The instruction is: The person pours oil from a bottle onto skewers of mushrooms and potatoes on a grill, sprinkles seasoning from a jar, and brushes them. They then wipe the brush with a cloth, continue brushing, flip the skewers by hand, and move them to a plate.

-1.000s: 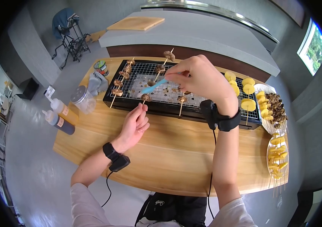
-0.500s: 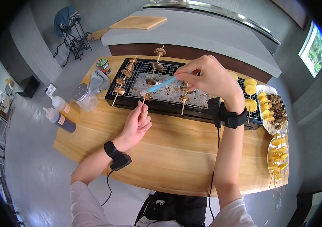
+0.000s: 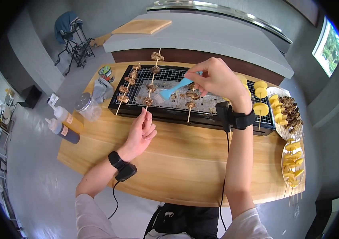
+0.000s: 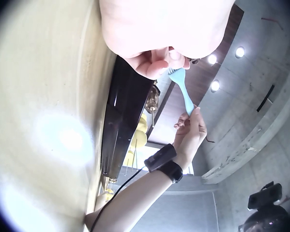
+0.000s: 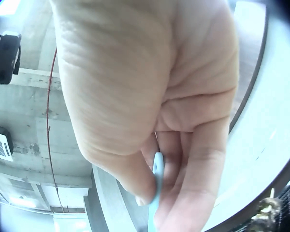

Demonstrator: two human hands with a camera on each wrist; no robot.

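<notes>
Thumb and fingers of the left hand (image 3: 139, 133) pinch the near end of a mushroom skewer (image 3: 151, 87), which slants up over the left half of the grill (image 3: 157, 114). The right hand (image 3: 222, 81) pinches the handle of a light blue brush (image 3: 173, 90); its pale bristles are just right of that skewer, and contact cannot be told. In the left wrist view the brush (image 4: 182, 89) appears beyond the left fingers. The right wrist view shows the handle (image 5: 157, 186) between thumb and fingers. Other mushroom skewers lie to the left (image 3: 123, 89) and right (image 3: 190, 104).
Potato skewers (image 3: 260, 109) lie at the grill's right end. Two plates of skewers (image 3: 270, 92) (image 3: 284, 159) are at the table's right edge. A jar (image 3: 88, 107), a cloth (image 3: 102, 90), a small can (image 3: 106, 73) and two squeeze bottles (image 3: 69, 118) (image 3: 65, 132) are on the left.
The far end of the held skewer has swung left, while the left hand stays near the grill's front edge. The brush has shifted from over the skewer's near part to its right side.
</notes>
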